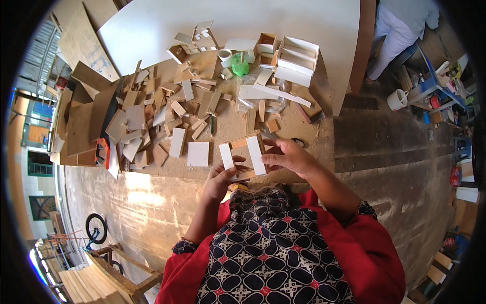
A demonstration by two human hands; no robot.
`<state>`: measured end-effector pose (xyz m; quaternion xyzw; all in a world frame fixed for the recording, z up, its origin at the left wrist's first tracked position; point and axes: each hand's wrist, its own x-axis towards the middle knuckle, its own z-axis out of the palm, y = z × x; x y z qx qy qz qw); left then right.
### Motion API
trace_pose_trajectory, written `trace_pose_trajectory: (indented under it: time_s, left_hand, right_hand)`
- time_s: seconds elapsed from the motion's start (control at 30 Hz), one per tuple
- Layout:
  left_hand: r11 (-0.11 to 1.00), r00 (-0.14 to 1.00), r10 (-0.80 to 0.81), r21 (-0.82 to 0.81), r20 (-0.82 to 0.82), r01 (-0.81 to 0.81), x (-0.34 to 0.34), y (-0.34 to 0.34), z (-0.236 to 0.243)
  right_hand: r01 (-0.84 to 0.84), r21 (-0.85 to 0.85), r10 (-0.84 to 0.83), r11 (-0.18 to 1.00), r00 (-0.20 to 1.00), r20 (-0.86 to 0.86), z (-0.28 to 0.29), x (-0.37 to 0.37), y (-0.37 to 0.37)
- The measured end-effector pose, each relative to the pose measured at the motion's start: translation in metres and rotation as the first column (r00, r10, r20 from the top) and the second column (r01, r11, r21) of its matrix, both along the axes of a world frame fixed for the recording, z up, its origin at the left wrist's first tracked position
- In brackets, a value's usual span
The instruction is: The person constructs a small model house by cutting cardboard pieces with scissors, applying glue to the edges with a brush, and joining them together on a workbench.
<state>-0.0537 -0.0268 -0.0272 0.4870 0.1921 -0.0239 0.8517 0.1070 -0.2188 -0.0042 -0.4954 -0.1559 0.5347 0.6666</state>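
Between my two hands, over the near edge of the worktable, is a small open wooden frame with two white faces and bare wood inside. My left hand grips its lower left corner, thumb against the white strip. My right hand holds the right side, with the thumb on the white panel and the fingers behind, partly hidden. Just left of the frame, a square white board piece and a narrower white piece lie on the table.
Many wood offcuts are heaped on the left of the table. An orange-handled saw hangs at its left edge. Behind stand a green plastic container and a white compartment box. A person stands at the far right.
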Motion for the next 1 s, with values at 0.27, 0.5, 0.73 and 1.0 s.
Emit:
trace_pose_trajectory:
  time_s: [0.27, 0.5, 0.73, 1.0]
  left_hand:
    - [0.961, 0.992, -0.037, 0.276, 0.118, 0.003, 0.003, 0.001, 0.039]
    - [0.894, 0.98, -0.04, 0.445, 0.194, -0.052, 0.006, -0.013, 0.048]
    - [0.994, 0.988, 0.112, 0.003, 0.108, -0.113, 0.025, -0.038, 0.018]
    - [0.992, 0.995, 0.084, -0.101, 0.062, -0.078, 0.025, -0.042, 0.006]
  right_hand:
    - [0.063, 0.216, -0.066, 0.974, 0.998, 0.009, -0.026, -0.005, 0.002]
    - [0.141, 0.321, -0.111, 0.937, 0.988, -0.109, -0.031, -0.002, -0.003]
    - [0.207, 0.332, -0.193, 0.92, 0.978, -0.075, -0.032, -0.013, 0.004]
    - [0.247, 0.351, -0.363, 0.903, 0.876, 0.318, -0.024, -0.029, 0.013]
